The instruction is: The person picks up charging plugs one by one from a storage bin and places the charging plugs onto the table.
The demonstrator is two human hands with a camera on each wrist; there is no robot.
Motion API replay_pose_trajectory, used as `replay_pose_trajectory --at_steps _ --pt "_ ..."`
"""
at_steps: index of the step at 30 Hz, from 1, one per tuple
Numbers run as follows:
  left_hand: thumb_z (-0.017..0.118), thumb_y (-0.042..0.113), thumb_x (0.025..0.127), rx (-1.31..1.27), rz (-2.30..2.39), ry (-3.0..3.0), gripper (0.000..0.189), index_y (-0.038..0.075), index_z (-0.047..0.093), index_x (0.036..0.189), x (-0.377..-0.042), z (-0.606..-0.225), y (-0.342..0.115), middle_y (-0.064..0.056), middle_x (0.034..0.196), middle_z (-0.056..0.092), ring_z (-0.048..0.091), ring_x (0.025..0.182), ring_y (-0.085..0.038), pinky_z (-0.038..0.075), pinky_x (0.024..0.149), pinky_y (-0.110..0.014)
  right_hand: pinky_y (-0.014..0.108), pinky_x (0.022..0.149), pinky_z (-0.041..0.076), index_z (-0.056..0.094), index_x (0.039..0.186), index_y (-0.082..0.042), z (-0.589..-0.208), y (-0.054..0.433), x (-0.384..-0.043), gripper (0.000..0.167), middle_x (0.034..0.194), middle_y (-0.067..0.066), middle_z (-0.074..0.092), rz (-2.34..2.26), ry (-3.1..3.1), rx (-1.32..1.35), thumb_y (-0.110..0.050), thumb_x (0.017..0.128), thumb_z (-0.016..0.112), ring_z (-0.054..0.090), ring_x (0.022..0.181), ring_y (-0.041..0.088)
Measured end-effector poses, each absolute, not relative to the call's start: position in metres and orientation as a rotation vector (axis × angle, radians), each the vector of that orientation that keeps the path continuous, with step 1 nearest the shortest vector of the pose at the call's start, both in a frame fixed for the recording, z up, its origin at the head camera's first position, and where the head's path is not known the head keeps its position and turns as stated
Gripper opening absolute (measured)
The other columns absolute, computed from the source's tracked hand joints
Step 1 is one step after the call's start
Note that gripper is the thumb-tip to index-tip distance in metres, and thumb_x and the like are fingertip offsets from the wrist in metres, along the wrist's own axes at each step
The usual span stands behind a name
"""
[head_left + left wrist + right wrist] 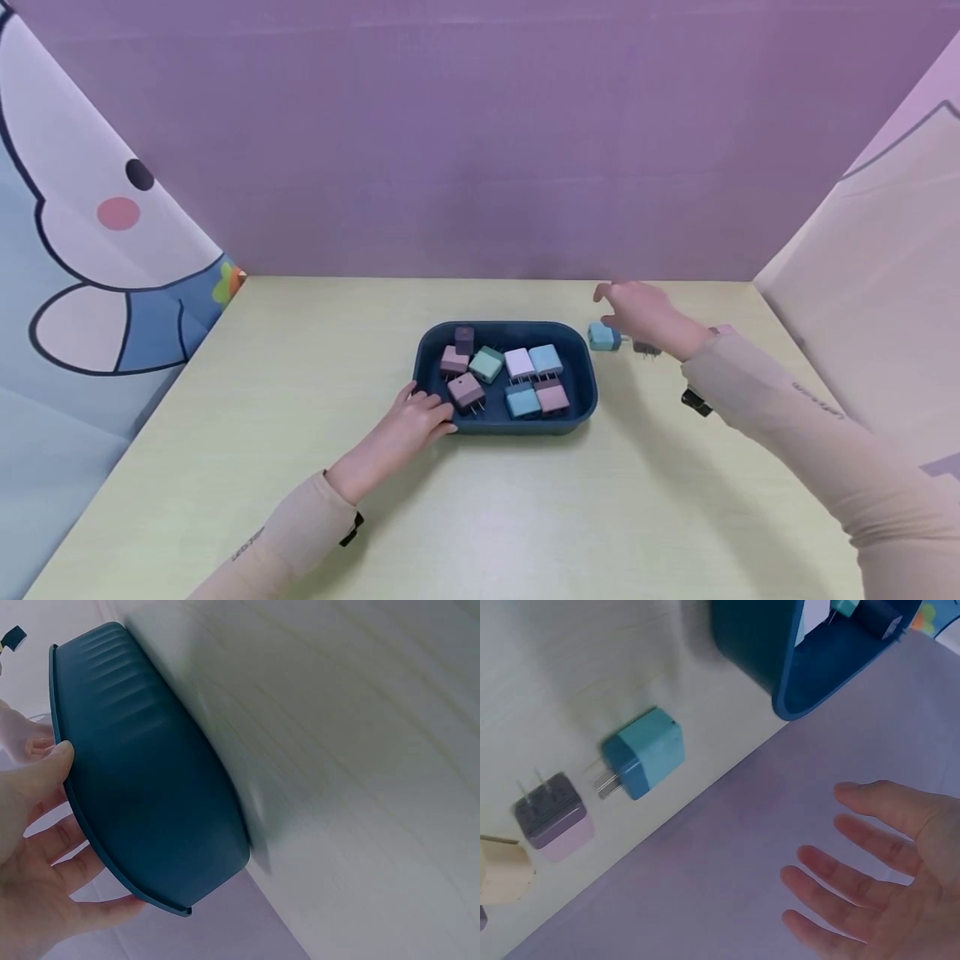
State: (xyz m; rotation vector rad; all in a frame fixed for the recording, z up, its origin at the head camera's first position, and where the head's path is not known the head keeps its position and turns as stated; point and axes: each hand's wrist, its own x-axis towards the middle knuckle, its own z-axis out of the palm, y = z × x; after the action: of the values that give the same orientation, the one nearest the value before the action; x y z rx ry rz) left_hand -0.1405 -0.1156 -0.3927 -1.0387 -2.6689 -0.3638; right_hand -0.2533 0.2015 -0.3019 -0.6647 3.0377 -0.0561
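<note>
A: ok, starting on the left, what's your left hand (408, 425) doing?

B: It's got the near left corner of the navy tray (517, 427). Thumb on the outside of the rim, fingers spread along it and hooked over, so I'd call that a hold. Just past my fingertips, inside the tray, there's a mauve plug (466, 392).

A: and what else is in there?

B: Going right: a pink plug (454, 361) with a dark purple plug (464, 339) right behind it, then a green plug (487, 364), then four bunched up together: a lilac plug (519, 363) and a pale blue plug (546, 359) at the back, a teal plug (522, 401) and a rose plug (552, 397) in front.

A: nice, and the right hand (643, 312)?

B: Nothing in it tbh. Fingers loose and apart, hanging above the table, not touching anything. The two-tone blue charger (603, 337) is lying on the table just outside the tray's right end, below my fingertips and the closest thing to them. Right of that, under my wrist, there's a grey-and-pink charger (647, 348), partly hidden from the head view.
</note>
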Motion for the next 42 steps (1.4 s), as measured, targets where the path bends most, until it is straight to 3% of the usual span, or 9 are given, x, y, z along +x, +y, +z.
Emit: replay_pose_trajectory --at_steps 11,21,30,42 --pt "0.066 0.019 0.078 -1.037 -0.364 -2.659 0.012 0.011 0.058 0.077 -0.142 -0.395 -0.115 -0.001 0.072 0.057 0.054 0.069 -0.019 0.038 0.085 -0.056 0.038 0.073 0.050 0.058 0.107 0.001 -0.303 0.174 -0.248 0.032 0.099 0.019 0.057 -0.075 2.980 -0.764 -0.009 0.078 0.066 0.058 0.082 0.027" --pt "0.066 0.019 0.078 -1.033 -0.364 -2.662 0.012 0.011 0.058 0.077 -0.141 -0.396 -0.114 0.000 0.071 0.056 0.055 0.069 -0.018 0.038 0.086 -0.056 0.035 0.070 0.049 0.057 0.108 0.001 -0.308 0.157 -0.243 0.032 0.100 0.017 0.057 -0.074 2.905 -0.905 -0.007 0.078 0.065 0.058 0.084 0.025" --pt "0.066 0.019 0.078 -1.035 -0.369 -2.649 0.012 0.011 0.057 0.077 -0.142 -0.397 -0.114 0.000 0.071 0.056 0.054 0.069 -0.018 0.038 0.086 -0.056 0.035 0.081 0.047 0.056 0.112 0.002 -0.314 0.148 -0.249 0.034 0.110 0.017 0.056 -0.089 2.696 -0.925 -0.004 0.079 0.064 0.056 0.097 0.026" --pt "0.066 0.019 0.078 -1.039 -0.378 -2.649 0.012 0.010 0.058 0.078 -0.143 -0.397 -0.114 -0.001 0.072 0.057 0.054 0.069 -0.018 0.038 0.086 -0.056 0.033 0.082 0.046 0.054 0.114 0.004 -0.324 0.136 -0.263 0.035 0.118 0.017 0.053 -0.047 2.552 -0.874 -0.002 0.080 0.062 0.053 0.102 0.026"
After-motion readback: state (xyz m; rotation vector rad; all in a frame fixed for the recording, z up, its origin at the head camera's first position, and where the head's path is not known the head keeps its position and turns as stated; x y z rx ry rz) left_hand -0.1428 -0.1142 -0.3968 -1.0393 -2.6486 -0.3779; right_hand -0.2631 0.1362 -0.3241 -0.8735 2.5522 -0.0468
